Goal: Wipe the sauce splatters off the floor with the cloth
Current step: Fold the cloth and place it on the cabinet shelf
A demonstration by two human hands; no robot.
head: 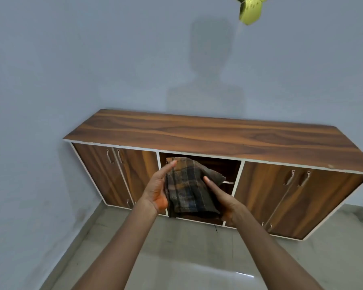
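Note:
A dark plaid cloth point(189, 189), brown and grey with orange stripes, hangs folded between my two hands in front of the cabinet. My left hand point(157, 189) presses against its left side with the fingers stretched up to the top edge. My right hand point(220, 197) supports its right side and lower corner from beneath. Orange stain shows on my left palm near the wrist. The grey tiled floor point(176, 258) below my arms is glossy, and I see no sauce splatters on the visible part.
A low wooden cabinet point(218, 132) stands against the pale blue wall, with double doors left and right and an open middle compartment point(224, 168) behind the cloth. A yellow-green decoration point(249, 11) hangs at the top. My shadow falls on the wall.

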